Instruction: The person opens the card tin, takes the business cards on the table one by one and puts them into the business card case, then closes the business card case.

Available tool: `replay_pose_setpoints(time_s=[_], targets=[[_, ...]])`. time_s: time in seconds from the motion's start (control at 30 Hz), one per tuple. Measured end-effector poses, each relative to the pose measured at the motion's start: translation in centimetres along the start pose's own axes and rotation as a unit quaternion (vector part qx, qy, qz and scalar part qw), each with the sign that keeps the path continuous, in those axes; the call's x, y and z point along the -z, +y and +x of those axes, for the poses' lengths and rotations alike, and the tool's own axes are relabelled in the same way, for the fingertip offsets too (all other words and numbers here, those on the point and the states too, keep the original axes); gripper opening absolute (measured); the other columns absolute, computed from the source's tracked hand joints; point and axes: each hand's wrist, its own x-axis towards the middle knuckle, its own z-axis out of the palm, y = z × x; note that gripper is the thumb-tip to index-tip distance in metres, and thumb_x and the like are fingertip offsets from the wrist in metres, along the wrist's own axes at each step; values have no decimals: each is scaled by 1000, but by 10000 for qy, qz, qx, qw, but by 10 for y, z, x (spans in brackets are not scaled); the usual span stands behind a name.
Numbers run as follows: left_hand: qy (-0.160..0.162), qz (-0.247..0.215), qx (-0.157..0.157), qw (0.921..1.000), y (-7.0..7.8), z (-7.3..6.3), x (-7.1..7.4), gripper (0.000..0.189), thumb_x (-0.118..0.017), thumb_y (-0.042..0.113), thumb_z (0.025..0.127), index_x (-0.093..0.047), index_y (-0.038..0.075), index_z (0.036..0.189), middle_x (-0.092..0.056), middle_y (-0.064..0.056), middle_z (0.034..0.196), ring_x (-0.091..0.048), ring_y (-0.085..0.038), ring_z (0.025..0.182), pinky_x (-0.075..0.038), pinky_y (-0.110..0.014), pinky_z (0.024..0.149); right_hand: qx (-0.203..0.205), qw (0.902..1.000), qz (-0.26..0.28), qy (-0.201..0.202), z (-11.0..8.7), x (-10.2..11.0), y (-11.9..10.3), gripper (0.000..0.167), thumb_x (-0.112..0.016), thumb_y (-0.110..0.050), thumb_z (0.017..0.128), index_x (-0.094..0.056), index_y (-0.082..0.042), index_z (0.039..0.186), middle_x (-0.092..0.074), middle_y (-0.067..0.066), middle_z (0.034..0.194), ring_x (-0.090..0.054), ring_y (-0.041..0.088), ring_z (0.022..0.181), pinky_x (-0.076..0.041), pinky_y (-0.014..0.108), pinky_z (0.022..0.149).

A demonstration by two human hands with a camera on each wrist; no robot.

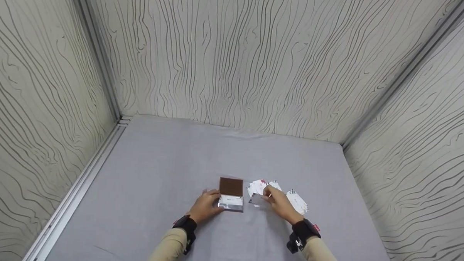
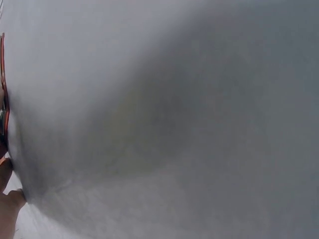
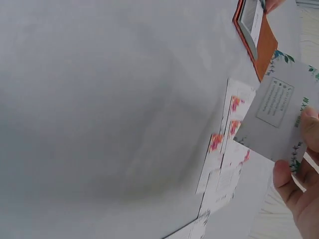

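While the left hand (image 1: 206,207) is gripping the open brown case (image 1: 231,187) by its left side, probably steadying it, the right hand (image 1: 282,207), apart, is pinching a card (image 3: 266,112) near one edge, likely leaving its face clear, beside loose cards (image 1: 298,201). Grey cloth (image 1: 165,159) is covering the surface; wood-grain-patterned walls (image 1: 219,56) are enclosing it.

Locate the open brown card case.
In the head view, the brown card case lies in the lower middle on the grey cloth, with the left hand at its left edge and loose white cards to its right.
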Motion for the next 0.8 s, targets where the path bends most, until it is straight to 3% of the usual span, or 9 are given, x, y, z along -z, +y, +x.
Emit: replay_pose_setpoints(time_s=[0.33,0.5,0.8], targets=[[-139,-173,177,9996,-1,2,1,44,-81,19,81,-67,-8,114,-65,-20,122,-59,-34,119,-33,-59,109,104,9997,12,-200,28,-22,-18,29,-59,20,79,-61,0,99,-66,11,89,-64,28,83,-54,43,77],[-291,-94,292,9991,2,5,6,45,-80,20,83,-67,-8,116,-66,-18,122,-60,-32,118,-33,-56,110,22,9997,8,-261,39,-33,-21,28,-58,21,81,-65,4,101,-68,15,94,-65,31,87,-54,45,80],[-313,190,47,9993,-3,4,9,50,-83,24,77,-68,-4,117,-67,-15,121,-61,-28,116,-41,-50,105,137,9997,-5,-214,52,-49,-25,26,-59,21,80,-68,3,97,-70,14,94,-67,30,88,-55,44,80]])
